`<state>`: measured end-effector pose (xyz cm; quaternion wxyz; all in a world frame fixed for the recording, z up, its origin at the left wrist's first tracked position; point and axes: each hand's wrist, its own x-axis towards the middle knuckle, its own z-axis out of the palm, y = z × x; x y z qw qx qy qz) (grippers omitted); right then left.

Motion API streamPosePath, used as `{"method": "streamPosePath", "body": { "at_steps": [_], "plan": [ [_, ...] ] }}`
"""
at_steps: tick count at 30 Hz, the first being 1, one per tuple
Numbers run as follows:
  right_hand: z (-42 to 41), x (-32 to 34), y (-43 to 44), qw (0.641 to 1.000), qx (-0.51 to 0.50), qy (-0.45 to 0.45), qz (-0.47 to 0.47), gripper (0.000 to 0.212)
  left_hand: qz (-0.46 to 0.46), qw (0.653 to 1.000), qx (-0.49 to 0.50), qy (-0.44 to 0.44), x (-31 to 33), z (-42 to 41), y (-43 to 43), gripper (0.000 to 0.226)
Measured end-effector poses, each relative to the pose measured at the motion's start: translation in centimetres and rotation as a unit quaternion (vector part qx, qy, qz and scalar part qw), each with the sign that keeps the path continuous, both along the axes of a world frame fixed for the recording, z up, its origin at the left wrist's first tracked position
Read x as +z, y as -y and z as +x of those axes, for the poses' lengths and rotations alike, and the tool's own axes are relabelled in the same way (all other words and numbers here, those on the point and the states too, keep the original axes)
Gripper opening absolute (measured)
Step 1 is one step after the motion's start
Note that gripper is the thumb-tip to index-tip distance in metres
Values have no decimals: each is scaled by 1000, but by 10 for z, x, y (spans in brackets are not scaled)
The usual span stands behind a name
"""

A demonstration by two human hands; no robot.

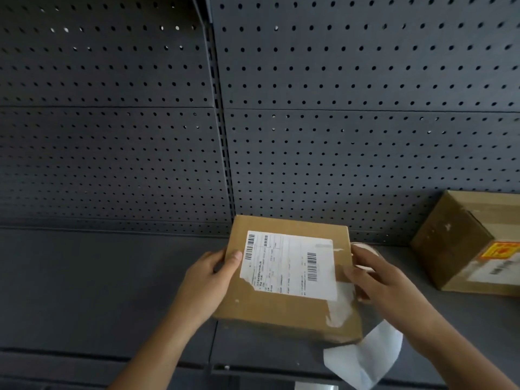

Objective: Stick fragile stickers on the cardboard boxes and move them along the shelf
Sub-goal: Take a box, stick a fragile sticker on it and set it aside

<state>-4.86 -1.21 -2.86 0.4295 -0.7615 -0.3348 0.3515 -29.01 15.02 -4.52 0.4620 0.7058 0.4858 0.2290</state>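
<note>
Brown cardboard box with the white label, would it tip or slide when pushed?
The brown cardboard box looks low and wide, so probably won't tip. It should slide on the smooth grey shelf. Likely light: fingers alone hold it.

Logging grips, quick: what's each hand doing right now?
Left hand: grips the box, left edge.
Right hand: grips the box, right edge; white strip hangs below.

Brown cardboard box (281, 313), white barcode label (289, 266) on top, at centre; second box (450, 243) far right with orange-red sticker (501, 250).
</note>
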Motion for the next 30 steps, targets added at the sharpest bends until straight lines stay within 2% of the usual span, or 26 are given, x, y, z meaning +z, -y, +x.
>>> {"method": "streamPosePath", "body": {
  "at_steps": [5, 9, 13, 14, 16, 18, 21, 26, 30],
  "plan": [
    [5, -7, -10, 1000, 2, 2, -29, 40, -33, 998, -14, -60, -5, 4, -6, 40],
    [6, -5, -9, 1000, -7, 25, 4, 25, -20, 997, -10, -72, -4, 5, -7, 41],
    [25, -1, 15, 974, -123, 158, 101, 23, 42, 997, 9, -64, -3, 4, -3, 27],
    [33, -2, 24, 965, -148, 184, 112, 25, 72, 995, 13, -73, -2, 4, -1, 34],
    [46, -11, 42, 961, -169, 204, 74, 30, 150, 983, 20, -106, 3, 5, 5, 47],
    [54, -25, 55, 973, -155, 170, -8, 39, 232, 967, 24, -103, 12, 8, 14, 45],
    [55, -42, 61, 983, -135, 87, -83, 49, 278, 960, -8, -41, 22, 17, 33, 36],
    [52, -46, 61, 992, -112, -8, -61, 38, 304, 946, -115, -8, 24, 47, 65, 14],
    [44, -36, 65, 993, -112, -32, 15, 33, 249, 950, -189, 6, 25, 75, 92, 14]
  ]
}}
